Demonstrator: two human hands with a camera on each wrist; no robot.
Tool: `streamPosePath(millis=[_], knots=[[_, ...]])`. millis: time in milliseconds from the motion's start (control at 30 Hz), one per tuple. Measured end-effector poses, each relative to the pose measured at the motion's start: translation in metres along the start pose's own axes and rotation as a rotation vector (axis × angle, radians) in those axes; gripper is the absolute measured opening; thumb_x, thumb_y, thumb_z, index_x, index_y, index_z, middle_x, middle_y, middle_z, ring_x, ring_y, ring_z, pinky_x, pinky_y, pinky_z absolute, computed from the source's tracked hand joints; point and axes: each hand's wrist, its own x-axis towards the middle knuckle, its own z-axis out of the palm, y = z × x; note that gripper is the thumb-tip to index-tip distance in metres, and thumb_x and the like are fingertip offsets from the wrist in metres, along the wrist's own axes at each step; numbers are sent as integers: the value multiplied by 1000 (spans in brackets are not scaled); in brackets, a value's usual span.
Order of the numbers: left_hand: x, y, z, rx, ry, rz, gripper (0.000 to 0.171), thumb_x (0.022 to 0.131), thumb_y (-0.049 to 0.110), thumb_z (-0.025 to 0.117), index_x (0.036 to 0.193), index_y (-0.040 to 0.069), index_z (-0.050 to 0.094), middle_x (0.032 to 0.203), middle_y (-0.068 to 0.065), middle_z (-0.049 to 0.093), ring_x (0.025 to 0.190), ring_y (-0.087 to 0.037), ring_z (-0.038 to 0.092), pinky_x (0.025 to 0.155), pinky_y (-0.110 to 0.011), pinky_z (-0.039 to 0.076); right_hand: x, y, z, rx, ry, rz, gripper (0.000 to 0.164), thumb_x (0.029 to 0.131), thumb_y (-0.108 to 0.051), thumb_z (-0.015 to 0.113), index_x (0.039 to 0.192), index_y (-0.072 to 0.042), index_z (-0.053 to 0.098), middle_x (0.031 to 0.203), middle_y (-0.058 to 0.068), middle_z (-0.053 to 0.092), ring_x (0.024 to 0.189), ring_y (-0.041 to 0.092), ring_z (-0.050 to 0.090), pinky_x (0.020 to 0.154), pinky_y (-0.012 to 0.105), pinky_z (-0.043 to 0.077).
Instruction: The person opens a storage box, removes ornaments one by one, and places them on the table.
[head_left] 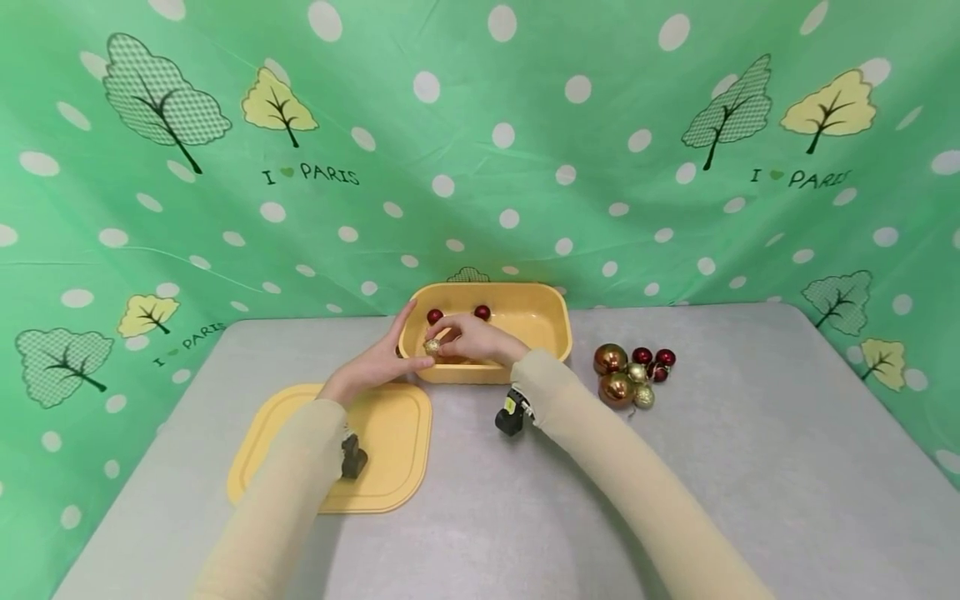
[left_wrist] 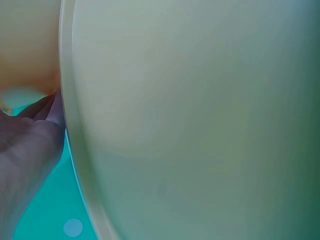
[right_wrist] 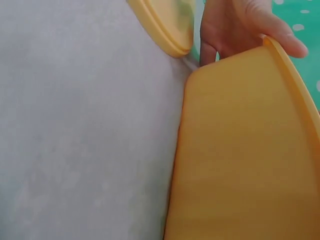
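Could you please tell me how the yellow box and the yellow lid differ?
The yellow box is deep and walled, while the yellow lid is flat. The box contains dark red baubles and is gripped by the left hand; neither of the hands holds the lid. The box stands farther from the person than the lid. Both are yellow with rounded corners.
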Motion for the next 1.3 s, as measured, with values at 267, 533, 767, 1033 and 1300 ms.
streamPosePath(millis=[267,533,767,1033,1300], knots=[[0,4,1,-11,-4,5,104,90,25,70,155,26,-11,158,-19,-11,141,-42,14,112,-55,16,-11,2,-11,138,-13,-8,28,89,-4,66,117,1,63,109,14,64,98,24,61,84,30,52],[1,4,1,-1,3,-8,104,90,28,70,155,27,-10,159,-18,-10,141,-42,13,112,-55,13,-25,3,-23,102,22,-75,28,86,1,67,114,1,63,109,13,65,100,25,61,83,37,53],[-1,4,2,-2,1,-19,104,90,28,70,155,28,-12,159,-19,-10,141,-43,13,112,-55,14,-39,8,-31,35,71,-147,28,89,-2,63,117,1,63,112,12,64,105,25,59,84,28,49],[-2,5,1,1,-2,-7,105,90,26,70,155,26,-12,158,-20,-10,141,-44,12,112,-55,15,-61,6,-41,93,111,-113,30,91,-3,63,121,2,62,115,13,63,99,24,63,83,30,53],[0,0,0,13,4,5,104,90,27,71,155,26,-11,159,-15,-12,143,-41,5,113,-55,10,-93,8,-55,153,126,-125,33,92,-1,59,125,6,59,121,16,60,99,30,63,84,34,53]])
